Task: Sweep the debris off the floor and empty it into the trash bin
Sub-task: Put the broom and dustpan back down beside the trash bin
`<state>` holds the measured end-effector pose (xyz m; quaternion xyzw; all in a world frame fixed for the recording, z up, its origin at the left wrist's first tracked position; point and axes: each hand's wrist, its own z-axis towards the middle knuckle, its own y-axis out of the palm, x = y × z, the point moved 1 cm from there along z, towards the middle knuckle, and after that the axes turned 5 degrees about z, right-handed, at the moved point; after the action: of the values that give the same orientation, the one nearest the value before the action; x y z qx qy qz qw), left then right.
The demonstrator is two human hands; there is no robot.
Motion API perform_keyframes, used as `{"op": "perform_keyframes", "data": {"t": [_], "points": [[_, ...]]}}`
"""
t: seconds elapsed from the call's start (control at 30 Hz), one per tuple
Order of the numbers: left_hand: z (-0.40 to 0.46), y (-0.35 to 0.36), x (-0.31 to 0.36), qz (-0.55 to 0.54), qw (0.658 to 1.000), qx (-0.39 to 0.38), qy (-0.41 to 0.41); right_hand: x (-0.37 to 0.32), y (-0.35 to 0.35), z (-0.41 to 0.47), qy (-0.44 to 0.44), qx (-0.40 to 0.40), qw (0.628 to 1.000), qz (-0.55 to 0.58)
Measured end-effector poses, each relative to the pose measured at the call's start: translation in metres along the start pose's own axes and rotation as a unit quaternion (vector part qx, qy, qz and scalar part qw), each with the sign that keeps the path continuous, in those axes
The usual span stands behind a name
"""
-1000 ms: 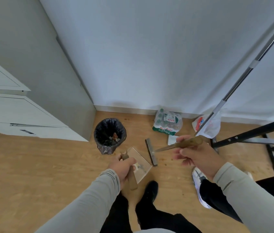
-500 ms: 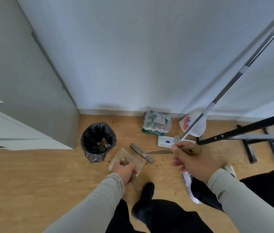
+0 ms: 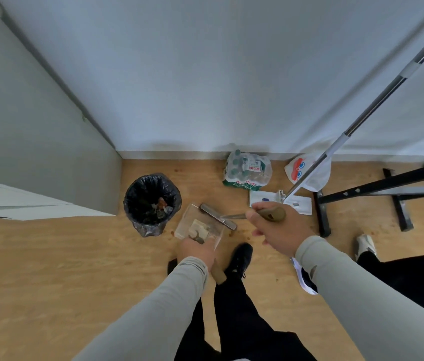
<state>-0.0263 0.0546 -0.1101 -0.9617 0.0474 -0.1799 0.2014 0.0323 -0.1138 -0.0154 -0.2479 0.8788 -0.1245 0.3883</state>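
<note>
My left hand (image 3: 197,250) grips the brown handle of a clear plastic dustpan (image 3: 190,220), held just right of the trash bin. Pale scraps of debris (image 3: 198,231) lie inside the pan. My right hand (image 3: 277,229) holds the brown handle of a small hand brush (image 3: 217,219), whose grey head rests along the pan's far right edge. The trash bin (image 3: 152,203), lined with a black bag, stands on the wooden floor and holds some rubbish. A few small crumbs (image 3: 249,238) dot the floor near the pan.
A grey cabinet (image 3: 36,142) stands left of the bin. By the wall lie a pack of bottles (image 3: 247,169) and a white plastic bag (image 3: 307,170). A flat mop (image 3: 294,201) leans with its long pole up right. Black metal table legs (image 3: 388,194) occupy the right.
The dustpan has moved forward and up toward the bin, and the debris now shows in it. The brush head has swung against the pan's edge. The camera has tilted.
</note>
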Motion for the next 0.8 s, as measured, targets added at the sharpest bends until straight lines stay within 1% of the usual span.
{"op": "perform_keyframes", "data": {"t": [0.07, 0.17, 0.23, 0.33, 0.47, 0.6, 0.7, 0.73, 0.8], "points": [[0.006, -0.002, -0.004, 0.061, 0.998, 0.03, 0.006, -0.002, 0.0, 0.005, -0.005, 0.004, 1.0, -0.024], [0.01, -0.003, -0.001, 0.142, 0.989, 0.027, 0.031, -0.009, -0.003, 0.011, -0.007, -0.002, 0.998, -0.064], [0.01, -0.004, 0.004, 0.233, 0.969, 0.016, 0.078, -0.014, -0.004, 0.011, -0.012, -0.01, 0.996, -0.087], [0.012, -0.005, 0.014, 0.355, 0.924, -0.024, 0.142, -0.016, -0.003, 0.013, -0.012, -0.02, 0.996, -0.091], [0.019, -0.014, 0.026, 0.405, 0.898, -0.043, 0.165, -0.008, -0.004, 0.015, 0.003, -0.027, 0.997, -0.073], [0.027, -0.025, 0.021, 0.443, 0.875, -0.062, 0.186, -0.006, -0.008, 0.021, -0.002, -0.017, 0.996, -0.09], [0.024, -0.02, 0.014, 0.486, 0.842, -0.078, 0.222, -0.009, -0.01, 0.025, -0.003, -0.017, 0.993, -0.115], [0.021, -0.018, 0.013, 0.486, 0.841, -0.076, 0.226, -0.011, -0.01, 0.026, -0.008, -0.018, 0.992, -0.123], [0.02, -0.015, 0.013, 0.461, 0.856, -0.066, 0.223, -0.013, -0.012, 0.025, -0.019, -0.012, 0.991, -0.135]]}}
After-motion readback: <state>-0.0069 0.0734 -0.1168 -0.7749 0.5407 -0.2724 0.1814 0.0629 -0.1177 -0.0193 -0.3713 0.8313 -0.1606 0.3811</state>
